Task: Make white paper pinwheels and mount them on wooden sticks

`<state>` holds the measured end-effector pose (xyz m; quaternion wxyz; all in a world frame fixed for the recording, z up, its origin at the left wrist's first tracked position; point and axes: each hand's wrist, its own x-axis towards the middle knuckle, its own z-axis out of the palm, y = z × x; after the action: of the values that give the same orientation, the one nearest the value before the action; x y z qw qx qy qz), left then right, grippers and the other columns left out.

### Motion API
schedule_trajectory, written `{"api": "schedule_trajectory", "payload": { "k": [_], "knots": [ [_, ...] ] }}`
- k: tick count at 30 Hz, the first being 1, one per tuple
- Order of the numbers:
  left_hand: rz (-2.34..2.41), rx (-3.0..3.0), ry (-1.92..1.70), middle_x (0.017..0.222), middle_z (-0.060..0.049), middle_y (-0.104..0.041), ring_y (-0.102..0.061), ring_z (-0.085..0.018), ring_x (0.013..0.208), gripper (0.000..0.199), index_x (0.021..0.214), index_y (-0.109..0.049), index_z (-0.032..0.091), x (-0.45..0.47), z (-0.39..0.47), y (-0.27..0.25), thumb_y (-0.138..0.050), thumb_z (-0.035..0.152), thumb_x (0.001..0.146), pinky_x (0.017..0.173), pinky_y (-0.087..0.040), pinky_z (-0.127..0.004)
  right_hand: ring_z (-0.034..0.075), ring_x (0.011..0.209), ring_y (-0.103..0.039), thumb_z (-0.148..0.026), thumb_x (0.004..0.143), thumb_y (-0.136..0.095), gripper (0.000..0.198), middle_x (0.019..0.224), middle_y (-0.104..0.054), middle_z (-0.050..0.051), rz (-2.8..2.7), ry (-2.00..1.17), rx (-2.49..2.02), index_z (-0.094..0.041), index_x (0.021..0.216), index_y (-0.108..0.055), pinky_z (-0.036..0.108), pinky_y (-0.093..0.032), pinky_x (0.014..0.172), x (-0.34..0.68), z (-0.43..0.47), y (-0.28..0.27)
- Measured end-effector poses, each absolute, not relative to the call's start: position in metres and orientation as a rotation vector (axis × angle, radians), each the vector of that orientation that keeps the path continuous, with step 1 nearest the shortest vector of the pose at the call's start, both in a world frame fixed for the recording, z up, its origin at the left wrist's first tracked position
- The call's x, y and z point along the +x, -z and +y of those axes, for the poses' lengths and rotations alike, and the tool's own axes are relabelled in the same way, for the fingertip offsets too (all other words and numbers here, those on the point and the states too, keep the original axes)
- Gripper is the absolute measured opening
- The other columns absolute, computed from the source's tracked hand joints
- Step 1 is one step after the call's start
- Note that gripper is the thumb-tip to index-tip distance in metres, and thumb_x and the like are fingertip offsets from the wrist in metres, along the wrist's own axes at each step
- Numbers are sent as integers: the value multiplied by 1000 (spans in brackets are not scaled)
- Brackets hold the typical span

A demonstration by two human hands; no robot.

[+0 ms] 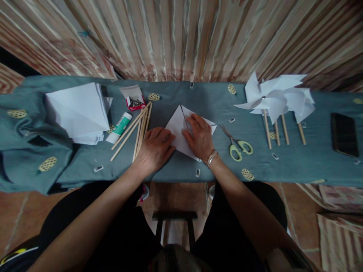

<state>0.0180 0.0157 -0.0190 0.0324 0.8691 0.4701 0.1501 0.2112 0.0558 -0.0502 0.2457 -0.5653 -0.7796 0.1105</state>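
Observation:
A white paper square [177,124] with cuts running in from its corners lies on the cloth, one corner toward the curtain. My right hand [200,138] rests on its right half, fingers spread and pressing on the sheet near a cut. At the left edge of the paper, my left hand [154,149] lies with bent fingers touching it, thumb apart from them. Green-handled scissors [236,144] lie partly open just right of the paper. Left of my left hand are several thin wooden sticks [138,128], partly covered by that hand.
A glue stick [120,126] and an open red box of metal pins [135,102] lie beyond the sticks. Stacked white paper [79,113] is at left. Several paper pinwheels [272,96] on sticks and a dark phone [344,134] are at right. A curtain [181,41] hangs behind.

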Motion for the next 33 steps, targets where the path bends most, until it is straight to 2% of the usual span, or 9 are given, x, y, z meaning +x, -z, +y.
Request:
{"api": "schedule_trajectory", "payload": {
  "k": [5, 10, 14, 20, 27, 30, 33],
  "knots": [
    [1469, 2603, -542, 116, -13, -66, -52, -34, 117, 25, 112, -67, 19, 7, 10, 19, -52, 29, 95, 95, -43, -51, 27, 137, -44, -37, 96, -46, 46, 145, -52, 14, -2148, -248, -1530, -17, 138, -50, 45, -33, 114, 212, 56, 51],
    [1554, 2574, -499, 115, -11, -67, -53, -33, 117, 22, 110, -67, 23, -2, 6, 18, -53, 30, 94, 93, -43, -50, 28, 137, -44, -36, 96, -47, 47, 145, -52, 16, -2156, -250, -1542, -14, 138, -50, 45, -33, 114, 212, 55, 50],
    [1578, 2588, -506, 112, -13, -68, -53, -35, 115, 24, 109, -68, 18, -9, 2, 16, -51, 29, 95, 89, -42, -51, 28, 137, -43, -36, 96, -47, 47, 145, -51, 15, -2142, -277, -1537, -16, 138, -49, 46, -33, 114, 212, 55, 50],
    [1634, 2629, -523, 112, -12, -68, -56, -32, 110, 25, 101, -69, 17, -10, -2, 13, -48, 31, 97, 89, -43, -48, 28, 138, -42, -34, 95, -48, 48, 146, -50, 17, -2148, -293, -1545, -13, 138, -50, 44, -32, 116, 212, 55, 49],
    [1306, 2674, -636, 139, -16, -58, -48, -31, 133, 38, 131, -56, 13, 26, 5, 23, -48, 25, 96, 106, -40, -52, 27, 138, -44, -36, 95, -49, 48, 144, -52, 18, -2056, -300, -1470, -12, 136, -51, 46, -34, 116, 211, 57, 53],
    [1236, 2711, -590, 138, -18, -59, -49, -32, 134, 37, 128, -59, 9, 37, 7, 29, -48, 27, 97, 108, -40, -52, 26, 137, -45, -34, 95, -48, 46, 142, -54, 17, -2005, -298, -1424, -15, 136, -49, 47, -38, 114, 226, 60, 50],
    [1231, 2721, -557, 139, -18, -58, -49, -32, 134, 36, 127, -60, 10, 42, 8, 31, -47, 28, 98, 109, -40, -52, 30, 135, -47, -35, 89, -57, 51, 142, -53, 18, -1939, -279, -1550, -14, 135, -51, 52, -38, 112, 245, 64, 45]
  ]
}}
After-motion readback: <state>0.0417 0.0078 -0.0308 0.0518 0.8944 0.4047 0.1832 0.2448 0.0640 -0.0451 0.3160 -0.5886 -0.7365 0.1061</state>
